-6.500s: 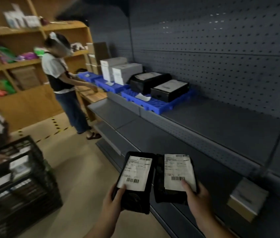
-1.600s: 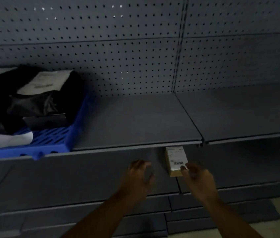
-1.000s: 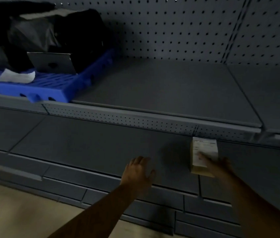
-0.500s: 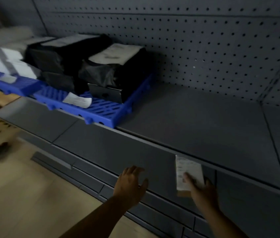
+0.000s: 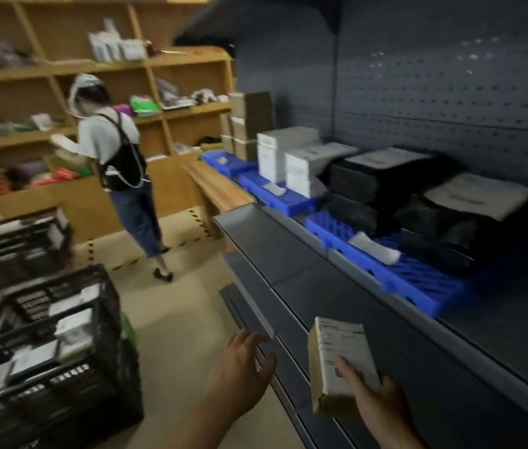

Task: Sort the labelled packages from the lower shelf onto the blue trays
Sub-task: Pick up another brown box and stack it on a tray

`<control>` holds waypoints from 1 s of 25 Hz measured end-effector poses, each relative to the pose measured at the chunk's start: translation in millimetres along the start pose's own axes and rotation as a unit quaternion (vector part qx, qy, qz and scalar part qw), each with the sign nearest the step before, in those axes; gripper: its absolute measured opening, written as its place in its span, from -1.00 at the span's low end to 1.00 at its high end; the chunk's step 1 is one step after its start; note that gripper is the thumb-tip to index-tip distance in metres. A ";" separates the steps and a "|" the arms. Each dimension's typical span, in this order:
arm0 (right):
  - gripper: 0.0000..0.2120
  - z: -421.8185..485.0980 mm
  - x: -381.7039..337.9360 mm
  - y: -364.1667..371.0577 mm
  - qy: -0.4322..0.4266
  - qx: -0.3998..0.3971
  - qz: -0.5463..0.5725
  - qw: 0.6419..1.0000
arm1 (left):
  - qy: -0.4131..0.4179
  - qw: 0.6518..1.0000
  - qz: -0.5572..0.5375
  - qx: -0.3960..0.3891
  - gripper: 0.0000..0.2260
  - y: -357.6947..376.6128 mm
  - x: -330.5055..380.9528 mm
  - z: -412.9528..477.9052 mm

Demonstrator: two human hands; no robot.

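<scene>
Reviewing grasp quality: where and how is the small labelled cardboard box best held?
By its lower end, from below: the cardboard box stands tilted upright, label facing the camera, so the right hand wraps its narrow sides, thumb on the label. The left hand is free.

You're holding a tan box (image 5: 337,367) wearing a white label with a black barcode. Ahead you're seeing blue ribbed trays (image 5: 412,280) carrying black packages (image 5: 450,228) and white boxes (image 5: 285,157), backed by grey pegboard (image 5: 450,92) dotted with holes. Yellow-black striped tape (image 5: 198,222) is crossing the beige floor.
</scene>
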State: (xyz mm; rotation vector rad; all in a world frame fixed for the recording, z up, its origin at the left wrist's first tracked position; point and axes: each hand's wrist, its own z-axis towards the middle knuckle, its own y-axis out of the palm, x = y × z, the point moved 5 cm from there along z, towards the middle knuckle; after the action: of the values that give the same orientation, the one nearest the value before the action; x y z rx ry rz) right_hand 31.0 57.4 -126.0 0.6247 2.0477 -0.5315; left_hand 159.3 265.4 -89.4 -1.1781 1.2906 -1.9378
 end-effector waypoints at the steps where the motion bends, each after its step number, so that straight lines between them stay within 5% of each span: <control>1: -0.52 0.0 -19.8 22.9 -0.020 -0.010 -0.008 1.000 | -0.006 1.000 0.004 0.018 -0.66 -18.4 -16.9 10.9; 9: -0.40 22.8 -201.0 237.5 -0.102 -0.148 -0.049 0.983 | -0.024 0.990 -0.040 0.135 -0.70 -155.2 -151.4 133.1; 15: -0.41 70.8 -353.3 362.0 -0.173 -0.163 -0.009 0.971 | -0.027 0.981 -0.051 0.187 -0.67 -243.3 -255.5 257.1; 25: -0.65 247.7 -542.4 528.9 -0.201 -0.149 0.051 0.967 | -0.038 0.980 -0.083 0.177 -0.72 -257.8 -399.1 533.3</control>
State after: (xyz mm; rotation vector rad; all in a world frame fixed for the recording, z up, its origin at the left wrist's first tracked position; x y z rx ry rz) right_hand 765.7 203.0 146.4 0.4000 1.6561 -0.2562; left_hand 828.5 444.0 85.1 -1.1913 0.7841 -2.1082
